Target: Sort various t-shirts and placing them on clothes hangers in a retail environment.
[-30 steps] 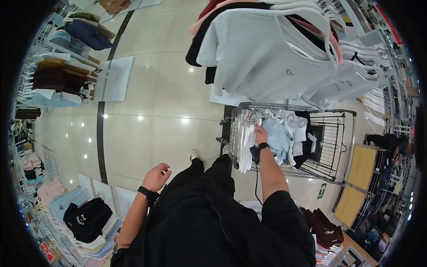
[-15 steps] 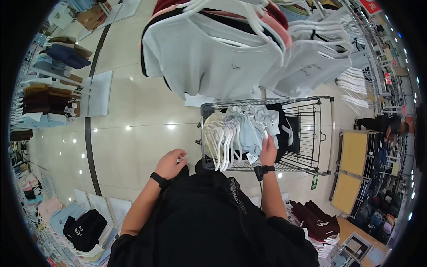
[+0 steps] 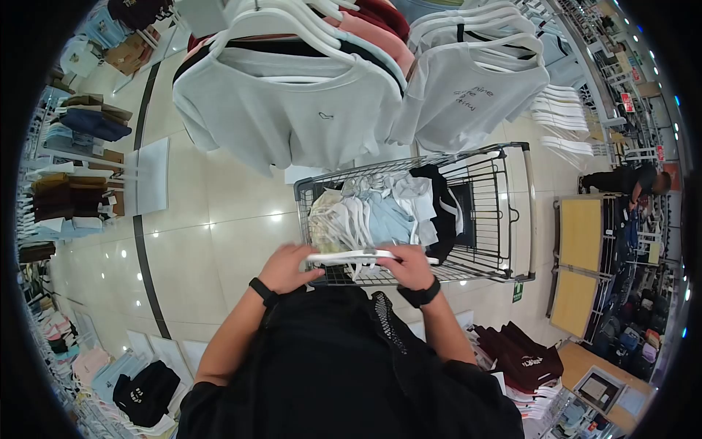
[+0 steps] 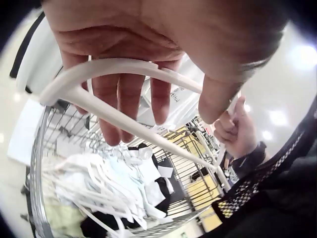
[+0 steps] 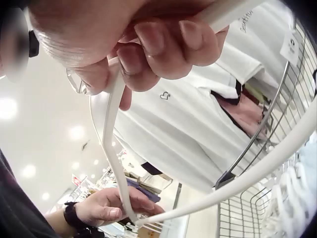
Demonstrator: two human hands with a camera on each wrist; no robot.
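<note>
Closest in, against the black clothing [image 3: 351, 366]: a white plastic clothes hanger [image 3: 351, 255], held level at waist height. Gripped at one end by the left hand [image 3: 287, 268], fingers curled behind the bar, thumb pressed on the front. Gripped at the other end by the right hand [image 3: 411, 268], fingers wrapped round the arm. No garment visible on it.

Just beyond, under the hanger: the near rim of a grey wire-mesh trolley [image 3: 523, 212]. Inside, a loose heap of white, pale-blue and black garments [image 3: 380, 214] on more white hangers, arms and hooks crossing one another.

Likely trouble here: a tip or hook catching in the mesh or among the tangled hangers and dragging the heap along. Thin plastic held at both ends, so apt to flex or snap if twisted.

Farther off, overhead: pale grey T-shirts [image 3: 292, 121] on a rail, hems close above the trolley, easily snagged by a raised hanger tip. Beyond, glossy cream floor tiles [image 3: 219, 241]: a dropped hanger apt to skid away.
</note>
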